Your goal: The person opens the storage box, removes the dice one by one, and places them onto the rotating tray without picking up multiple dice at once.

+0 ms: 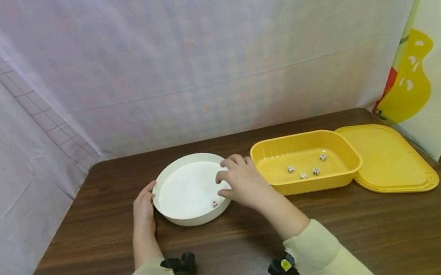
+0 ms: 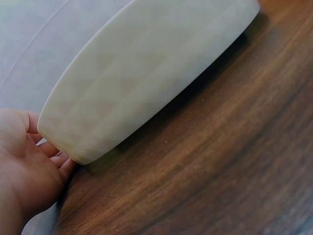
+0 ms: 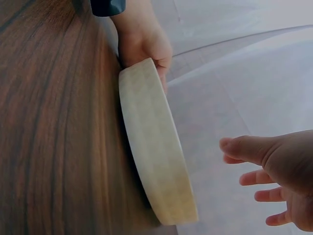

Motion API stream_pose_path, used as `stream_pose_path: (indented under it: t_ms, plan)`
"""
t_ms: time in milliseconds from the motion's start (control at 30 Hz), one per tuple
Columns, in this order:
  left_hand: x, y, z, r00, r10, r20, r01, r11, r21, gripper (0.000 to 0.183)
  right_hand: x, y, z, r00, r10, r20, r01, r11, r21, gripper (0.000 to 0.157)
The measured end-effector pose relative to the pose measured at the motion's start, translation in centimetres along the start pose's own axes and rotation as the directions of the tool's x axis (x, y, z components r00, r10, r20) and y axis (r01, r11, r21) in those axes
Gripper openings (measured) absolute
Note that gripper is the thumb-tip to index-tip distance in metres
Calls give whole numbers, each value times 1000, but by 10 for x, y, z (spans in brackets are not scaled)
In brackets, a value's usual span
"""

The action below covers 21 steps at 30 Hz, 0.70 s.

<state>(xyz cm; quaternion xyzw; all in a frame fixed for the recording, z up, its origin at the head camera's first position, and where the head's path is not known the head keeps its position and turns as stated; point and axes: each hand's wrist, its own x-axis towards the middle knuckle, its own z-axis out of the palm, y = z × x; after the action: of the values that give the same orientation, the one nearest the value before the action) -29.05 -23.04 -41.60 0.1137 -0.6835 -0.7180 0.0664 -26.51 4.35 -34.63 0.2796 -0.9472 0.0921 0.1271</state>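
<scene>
A shallow round white tray (image 1: 187, 187) sits on the brown table, with one white die (image 1: 214, 203) inside near its front right wall. My left hand (image 1: 143, 208) holds the tray's left side. In the left wrist view, the thumb of this hand (image 2: 34, 171) is at the rim and its fingers are against the side wall. Over the tray's right rim hovers my right hand (image 1: 245, 182), fingers spread and slightly bent. Nothing shows between the fingers of the right hand (image 3: 288, 178) in the right wrist view.
Right of the tray stands a yellow rectangular box (image 1: 311, 185) with several white dice (image 1: 316, 171) on its bottom. Its yellow lid (image 1: 390, 157) lies beside it, near the table's right edge. A pale cloth (image 1: 208, 61) hangs behind the table (image 1: 225, 273).
</scene>
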Motion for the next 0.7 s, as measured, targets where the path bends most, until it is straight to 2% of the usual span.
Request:
stream_pose_path:
  t_ms: [500, 700]
  plan:
    - [-3, 1, 0, 1000, -3, 7, 3, 1000, 4, 52, -19, 10, -19, 993, -22, -114, 19, 999, -26, 23]
    - [-5, 4, 0, 1000, -8, 15, 8, 1000, -5, 51, -25, 17, -26, 993, -1, -115, -1, 1000, -16, 24]
